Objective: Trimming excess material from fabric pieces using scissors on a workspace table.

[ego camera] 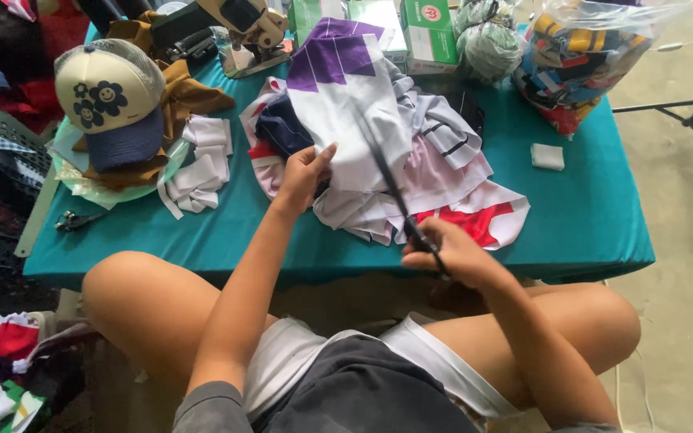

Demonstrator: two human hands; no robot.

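Two hands at work: left hand point(302, 178) pinches the edge of a white-and-purple fabric piece point(346, 96), grip narrow, holding it up over the cloth pile point(443, 184) on the teal counter point(587, 216). Right hand point(451, 255) is closed round the handles of scissors point(395, 192). Blades' long axis runs up-left from that grip into the fabric, just right of the left hand.

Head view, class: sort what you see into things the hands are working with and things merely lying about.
In use: left hand, right hand, scissors, white and purple fabric piece, fabric pile.

Lying about: cap, white strips, green boxes, bag of scraps, small white square.
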